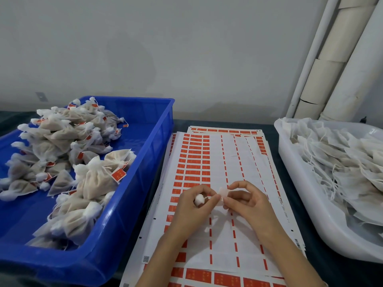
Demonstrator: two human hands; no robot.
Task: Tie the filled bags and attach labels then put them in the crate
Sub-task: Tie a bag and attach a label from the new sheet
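Head cam: a worker's hands met just above the label sheets (194, 162), near the stack's front centre, mid-way thru finishing one bag (199, 198).

The left hand (194, 206) curled round the bag's white gathered top, thumb and forefinger closed on it. The bag's body was hidden under the palm. The right hand (246, 201) pinched a pale tab (223, 192) between thumb and fingertips, other fingers loosely bent. A thin string (207, 197) ran between the two hands. Whether the tab was a peeled label seen from its back or part of the bag couldn't be told. Holding it over the sheets likely kept the next red sticker within easy reach.

Left of the sheets, touching their edge, sat the blue crate (136, 193), approx. half full of tied bags (62, 141) carrying red labels, heaped at its far-left side. That was prob. the drop-off spot, a short swing from the left hand.

Right of the sheets, apart across a strip of dark table (294, 208), a white tub (294, 172) held untied bags (342, 162) with loose strings, so supply sat by the right hand. Many remained, so the job looked far from done.
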